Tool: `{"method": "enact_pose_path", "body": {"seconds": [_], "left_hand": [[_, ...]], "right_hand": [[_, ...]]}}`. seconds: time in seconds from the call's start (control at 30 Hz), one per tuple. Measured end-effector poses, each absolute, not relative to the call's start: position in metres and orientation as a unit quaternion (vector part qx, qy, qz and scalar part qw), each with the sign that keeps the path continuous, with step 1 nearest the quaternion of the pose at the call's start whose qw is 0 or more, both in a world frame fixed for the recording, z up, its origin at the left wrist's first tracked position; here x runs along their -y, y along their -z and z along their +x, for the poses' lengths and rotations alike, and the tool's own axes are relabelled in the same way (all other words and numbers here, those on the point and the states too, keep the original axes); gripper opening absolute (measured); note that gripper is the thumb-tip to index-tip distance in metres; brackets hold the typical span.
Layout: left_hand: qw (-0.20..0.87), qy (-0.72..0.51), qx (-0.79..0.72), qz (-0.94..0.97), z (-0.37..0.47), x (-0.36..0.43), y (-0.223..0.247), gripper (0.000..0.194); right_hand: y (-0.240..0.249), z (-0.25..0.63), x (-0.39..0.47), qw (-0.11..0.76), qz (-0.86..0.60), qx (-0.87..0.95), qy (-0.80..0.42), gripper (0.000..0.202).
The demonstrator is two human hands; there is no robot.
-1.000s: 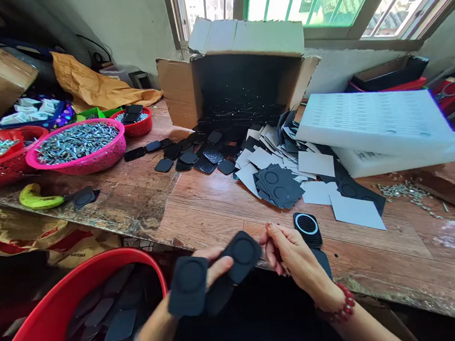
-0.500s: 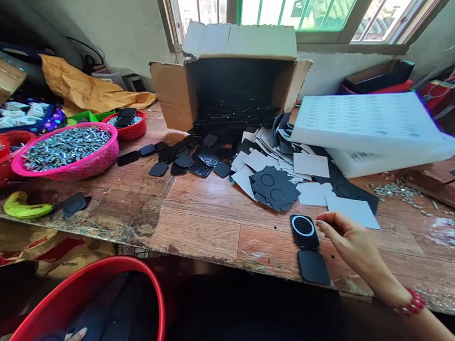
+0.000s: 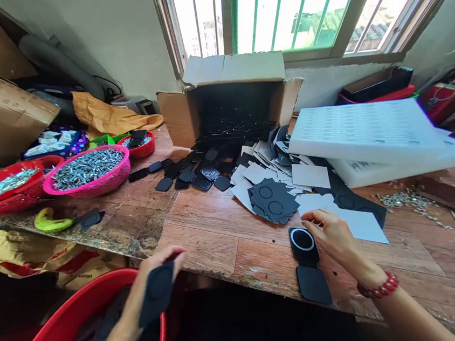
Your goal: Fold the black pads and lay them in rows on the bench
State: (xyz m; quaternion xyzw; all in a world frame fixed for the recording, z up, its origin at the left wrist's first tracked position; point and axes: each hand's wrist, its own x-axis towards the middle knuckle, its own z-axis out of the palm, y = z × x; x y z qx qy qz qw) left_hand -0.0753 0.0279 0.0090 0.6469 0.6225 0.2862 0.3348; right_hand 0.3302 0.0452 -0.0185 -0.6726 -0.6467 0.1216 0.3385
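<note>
A hinged black device [image 3: 304, 246] with a pale ring on its upper half lies unfolded near the table's front edge. My right hand [image 3: 332, 235] is beside its upper end, fingers bent and closed near the top corner; whatever they pinch is too small to make out. Over the rim of the red tub [image 3: 69, 312], my left hand [image 3: 159, 272] grips a dark flat piece [image 3: 157, 293] with a faint ring mark. Dark cards with ring outlines [image 3: 274, 201] form a stack beyond the device, beside loose grey cards [image 3: 310, 176].
An open cardboard box [image 3: 177, 119] stands at the back, with black parts [image 3: 187, 176] before it. White foam trays [image 3: 361, 126] lie on the right. A pink basket [image 3: 91, 190] of metal pieces and a banana [image 3: 52, 221] are on the left.
My left hand has risen out of the red tub, with the dark flat piece in it. My right hand has moved slightly closer to the device's upper end. The camera view has shifted.
</note>
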Motion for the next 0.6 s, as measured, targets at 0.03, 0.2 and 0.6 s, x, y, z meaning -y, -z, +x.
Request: {"method": "enact_pose_path", "body": {"seconds": [0.03,0.2,0.6], "left_hand": [[0.367,-0.268,-0.604,0.655,-0.053,-0.028,-0.005,0.026],[0.502,-0.216,-0.495,0.676,0.041,-0.014,0.008,0.022],[0.787,-0.253,-0.36,0.432,0.118,-0.012,0.053,0.067]], "right_hand": [[0.017,0.332,-0.044,0.329,-0.672,0.651,-0.126,0.023],[0.021,0.351,-0.009,0.263,-0.663,0.673,-0.194,0.028],[0.097,0.345,0.066,0.232,-0.587,0.775,-0.028,0.094]]}}
